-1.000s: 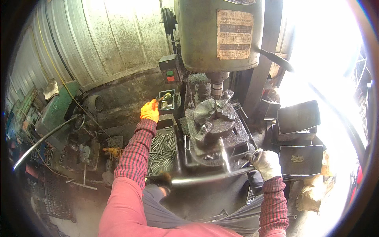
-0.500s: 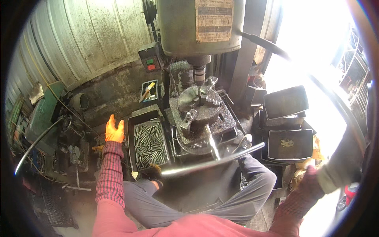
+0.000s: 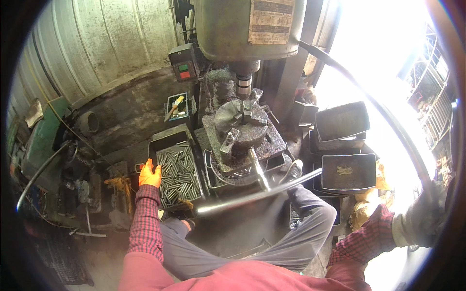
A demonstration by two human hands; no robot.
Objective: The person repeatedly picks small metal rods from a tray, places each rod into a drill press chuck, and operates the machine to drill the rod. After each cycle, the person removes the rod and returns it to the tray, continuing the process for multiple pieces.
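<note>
My left hand [image 3: 150,175], in an orange glove, is over the left rim of a metal bin [image 3: 198,167], its fingers apart and nothing seen in them. Many short steel pins [image 3: 178,175] lie loose in that bin. At far right, my right hand [image 3: 421,220] wears a pale, dirty glove and is closed around the end of a long metal lever [image 3: 378,111]; its fingers are partly lost in the dark rim. The lever runs up to the head [image 3: 250,34] of a bench tapping machine. Below its spindle [image 3: 243,86] sits a chuck [image 3: 241,121] coated in metal chips, apparently without a workpiece.
A bright metal bar [image 3: 259,193] crosses in front of the machine. Stacked metal trays [image 3: 348,172] stand at right, one holding a crumpled glove. A switch box [image 3: 183,63] and a small tray with a brush [image 3: 175,107] are behind the bin. A green machine [image 3: 46,140] stands at left.
My left hand has come down and slightly right, to the bin's edge. My right hand still holds the lever's end, now slightly lower. The whole view has shifted a little.
</note>
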